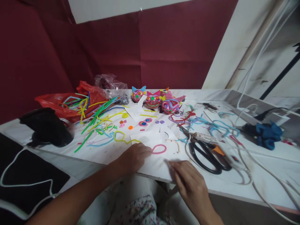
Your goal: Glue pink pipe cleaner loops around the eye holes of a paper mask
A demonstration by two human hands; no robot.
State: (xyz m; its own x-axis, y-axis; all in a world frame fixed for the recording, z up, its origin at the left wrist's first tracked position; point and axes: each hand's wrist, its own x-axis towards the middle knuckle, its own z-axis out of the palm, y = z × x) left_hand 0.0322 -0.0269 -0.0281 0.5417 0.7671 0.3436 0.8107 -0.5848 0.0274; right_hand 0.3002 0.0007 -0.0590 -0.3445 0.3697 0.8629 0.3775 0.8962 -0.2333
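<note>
The fingertips of my left hand (134, 157) close on the end of a pink pipe cleaner (159, 152), bent into a teardrop loop that lies over white paper. To the right, near the table's front edge, my right hand (188, 176) has thumb and fingers pressed together, apart from the loop; whatever it may hold is too small to tell. A yellow pipe cleaner (119, 139) with a curled end lies just beyond my left hand. Beyond the loop sits a pink-edged piece with blue beads (145, 122). Black-handled scissors (206, 156) rest to the right of the loop.
Several colourful cat-like figures (153, 100) stand at the back. A red plastic bag (67, 101) with pipe cleaners spills over on the left, behind a black container (47, 126). White cables (248, 165), a glue gun (200, 136) and blue fabric (267, 134) crowd the right.
</note>
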